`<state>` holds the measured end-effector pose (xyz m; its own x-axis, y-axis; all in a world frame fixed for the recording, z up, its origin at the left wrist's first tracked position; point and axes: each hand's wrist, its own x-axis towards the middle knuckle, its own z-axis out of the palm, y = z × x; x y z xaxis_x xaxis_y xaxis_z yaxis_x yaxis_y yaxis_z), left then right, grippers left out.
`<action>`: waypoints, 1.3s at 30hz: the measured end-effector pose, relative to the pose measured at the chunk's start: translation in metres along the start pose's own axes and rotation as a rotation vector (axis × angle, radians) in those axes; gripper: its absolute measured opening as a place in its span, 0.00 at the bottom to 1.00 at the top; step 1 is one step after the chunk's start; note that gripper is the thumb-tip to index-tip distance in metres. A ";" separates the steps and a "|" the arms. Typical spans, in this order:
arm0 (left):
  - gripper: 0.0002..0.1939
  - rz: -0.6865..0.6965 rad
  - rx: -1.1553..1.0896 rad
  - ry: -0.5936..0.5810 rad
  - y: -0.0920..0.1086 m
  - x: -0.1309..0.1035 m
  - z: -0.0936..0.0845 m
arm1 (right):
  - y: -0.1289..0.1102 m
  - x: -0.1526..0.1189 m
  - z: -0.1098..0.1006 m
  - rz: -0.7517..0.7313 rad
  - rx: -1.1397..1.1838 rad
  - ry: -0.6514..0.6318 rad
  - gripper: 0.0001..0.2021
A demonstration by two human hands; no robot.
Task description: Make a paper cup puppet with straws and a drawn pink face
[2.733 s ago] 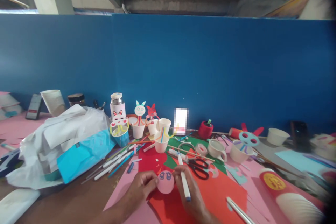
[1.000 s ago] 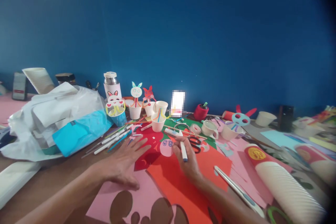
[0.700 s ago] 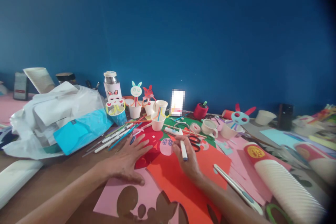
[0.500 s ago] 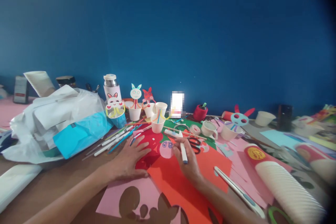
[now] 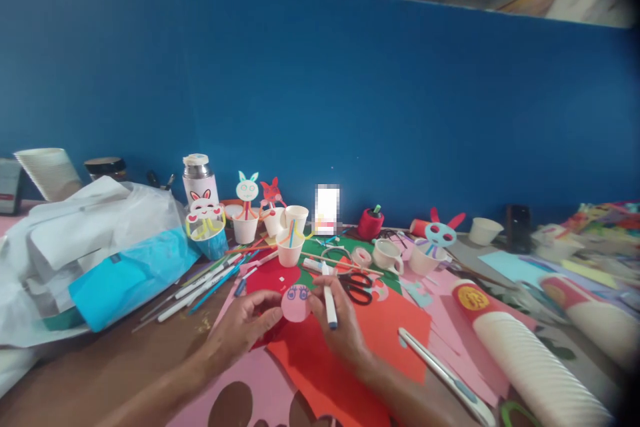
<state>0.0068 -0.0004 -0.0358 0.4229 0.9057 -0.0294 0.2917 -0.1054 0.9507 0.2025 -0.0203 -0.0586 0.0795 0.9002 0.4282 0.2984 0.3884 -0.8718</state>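
A round pink paper face [image 5: 295, 304] with two blue lashed eyes drawn on it is between my hands, above the red and orange paper. My left hand [image 5: 249, 320] grips its left edge, thumb and forefinger curled toward each other. In my right hand [image 5: 337, 320] is a white marker [image 5: 329, 303] with a dark blue end pointing down toward me. The fingertips of that hand also meet the right edge of the face. Orange paper [image 5: 367, 333] lies under my right hand, and pink paper with cut-out holes [image 5: 255, 373] is nearer me.
Black-handled scissors [image 5: 359, 290], a tape roll [image 5: 361, 257] and a white cup [image 5: 387, 255] lie beyond my right hand. A paper cup with coloured strips [image 5: 290, 250] stands ahead. Markers [image 5: 200, 283] and a plastic bag [image 5: 115, 247] are left; a utility knife [image 5: 445, 373] and stacked cups [image 5: 535, 353] right.
My left hand has gone from lying spread on the paper to curling at the face's left edge. My right hand, still holding the marker, now touches the right edge. The view has tilted up.
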 end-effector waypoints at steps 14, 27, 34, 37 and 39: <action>0.23 -0.143 -0.115 0.060 -0.020 0.003 0.019 | 0.008 -0.008 0.002 -0.059 -0.107 -0.071 0.07; 0.29 -0.144 -0.109 0.054 -0.020 0.003 0.023 | 0.024 -0.016 0.002 -0.096 -0.158 -0.104 0.07; 0.29 -0.129 -0.124 0.068 -0.024 0.002 0.024 | 0.021 -0.018 -0.002 -0.144 -0.305 -0.067 0.07; 0.30 -0.140 -0.124 0.068 -0.023 0.002 0.024 | 0.019 -0.017 -0.004 -0.194 -0.372 -0.062 0.08; 0.30 -0.132 -0.128 0.067 -0.022 0.002 0.024 | 0.018 -0.016 -0.004 -0.217 -0.395 -0.064 0.08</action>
<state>0.0221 -0.0062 -0.0638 0.3290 0.9339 -0.1402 0.2276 0.0657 0.9715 0.2103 -0.0289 -0.0802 -0.0799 0.8215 0.5645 0.6424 0.4755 -0.6010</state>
